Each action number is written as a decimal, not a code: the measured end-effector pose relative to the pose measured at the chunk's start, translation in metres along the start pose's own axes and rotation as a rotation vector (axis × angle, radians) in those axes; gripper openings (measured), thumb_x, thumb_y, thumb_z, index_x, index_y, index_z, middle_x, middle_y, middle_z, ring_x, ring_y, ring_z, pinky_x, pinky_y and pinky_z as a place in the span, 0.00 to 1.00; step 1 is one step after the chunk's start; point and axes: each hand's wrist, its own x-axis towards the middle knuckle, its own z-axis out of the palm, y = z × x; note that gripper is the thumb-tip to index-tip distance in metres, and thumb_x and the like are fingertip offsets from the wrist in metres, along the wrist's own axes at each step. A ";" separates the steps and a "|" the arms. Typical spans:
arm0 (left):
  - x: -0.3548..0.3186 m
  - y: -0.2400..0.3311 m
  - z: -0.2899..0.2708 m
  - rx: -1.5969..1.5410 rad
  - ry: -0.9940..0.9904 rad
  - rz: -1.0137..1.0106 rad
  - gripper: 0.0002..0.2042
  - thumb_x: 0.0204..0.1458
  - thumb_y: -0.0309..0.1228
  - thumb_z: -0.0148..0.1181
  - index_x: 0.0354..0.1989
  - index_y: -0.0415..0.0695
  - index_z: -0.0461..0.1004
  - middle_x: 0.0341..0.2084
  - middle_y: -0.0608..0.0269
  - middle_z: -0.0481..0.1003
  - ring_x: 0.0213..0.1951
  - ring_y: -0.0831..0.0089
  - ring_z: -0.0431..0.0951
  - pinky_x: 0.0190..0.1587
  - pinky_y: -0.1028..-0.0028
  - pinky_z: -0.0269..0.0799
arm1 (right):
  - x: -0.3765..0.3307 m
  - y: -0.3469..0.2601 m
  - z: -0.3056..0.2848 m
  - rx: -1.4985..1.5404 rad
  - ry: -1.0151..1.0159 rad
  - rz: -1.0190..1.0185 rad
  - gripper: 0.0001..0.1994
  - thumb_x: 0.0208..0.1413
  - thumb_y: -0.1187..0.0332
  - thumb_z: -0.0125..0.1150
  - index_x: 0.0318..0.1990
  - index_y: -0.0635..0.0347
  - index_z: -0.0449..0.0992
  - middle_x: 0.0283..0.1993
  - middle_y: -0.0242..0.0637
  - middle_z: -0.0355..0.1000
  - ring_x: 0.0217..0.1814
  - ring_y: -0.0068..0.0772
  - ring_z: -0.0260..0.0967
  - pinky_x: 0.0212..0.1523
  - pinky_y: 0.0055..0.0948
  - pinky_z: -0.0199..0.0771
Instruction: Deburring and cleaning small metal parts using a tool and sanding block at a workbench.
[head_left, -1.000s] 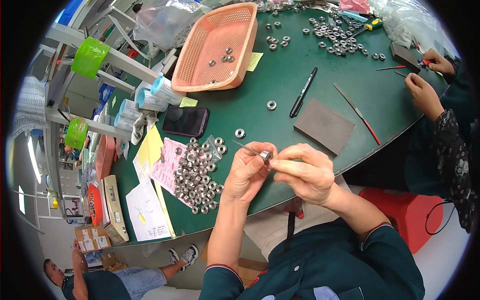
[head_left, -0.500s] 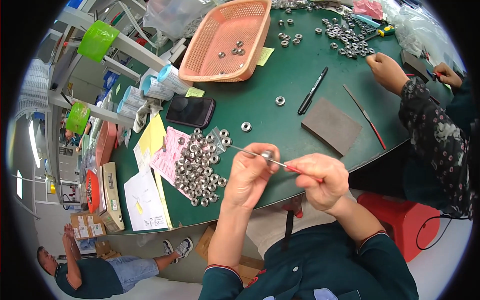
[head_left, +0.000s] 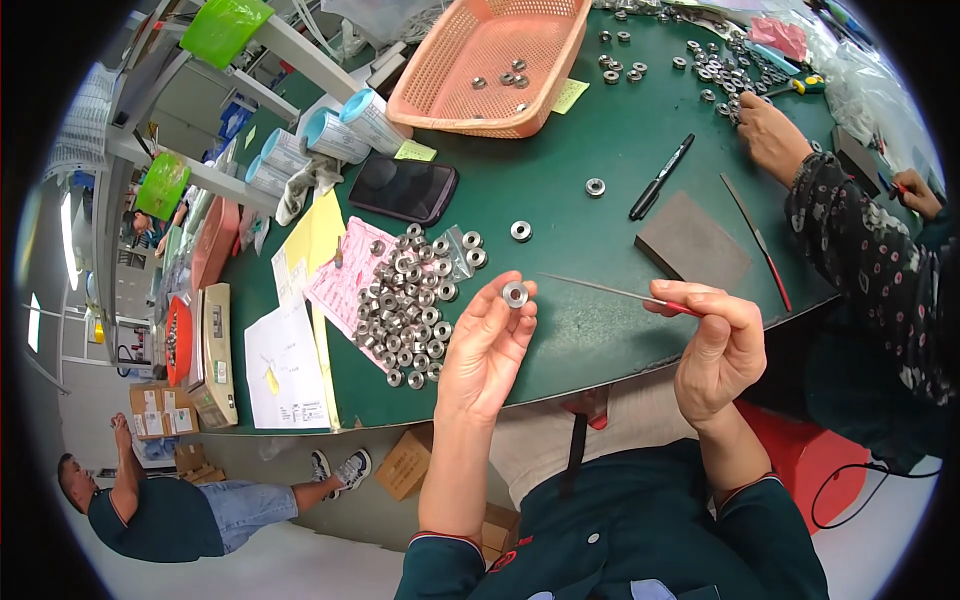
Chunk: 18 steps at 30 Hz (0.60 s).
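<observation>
Left hand pinches a small metal ring at its fingertips, held up over the green table. Right hand grips a thin pick, lying left-right, tip aimed at the ring just left.

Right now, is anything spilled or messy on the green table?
Yes. A heap of small silver metal rings has spread off its clear plastic bag onto the pink paper sheet. Two more rings lie alone on the green table.
</observation>
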 end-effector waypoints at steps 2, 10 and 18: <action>0.000 -0.001 0.001 0.041 0.013 0.021 0.14 0.51 0.24 0.52 0.46 0.35 0.65 0.40 0.51 0.70 0.38 0.72 0.72 0.43 0.78 0.70 | -0.001 0.000 0.001 -0.077 -0.010 -0.053 0.10 0.56 0.69 0.49 0.34 0.70 0.66 0.32 0.53 0.72 0.32 0.39 0.73 0.31 0.29 0.75; -0.002 -0.002 0.003 0.137 0.076 0.053 0.12 0.51 0.21 0.50 0.45 0.35 0.67 0.41 0.49 0.70 0.39 0.72 0.73 0.45 0.78 0.70 | 0.005 -0.006 -0.005 -0.326 -0.185 -0.188 0.10 0.52 0.67 0.54 0.31 0.69 0.69 0.29 0.49 0.73 0.26 0.37 0.72 0.28 0.26 0.74; -0.006 -0.001 0.001 0.106 0.062 -0.018 0.13 0.54 0.29 0.50 0.44 0.36 0.65 0.34 0.54 0.72 0.34 0.74 0.73 0.38 0.79 0.72 | 0.005 -0.005 -0.001 0.139 -0.132 -0.001 0.09 0.59 0.73 0.40 0.44 0.70 0.57 0.37 0.54 0.69 0.34 0.37 0.72 0.35 0.30 0.75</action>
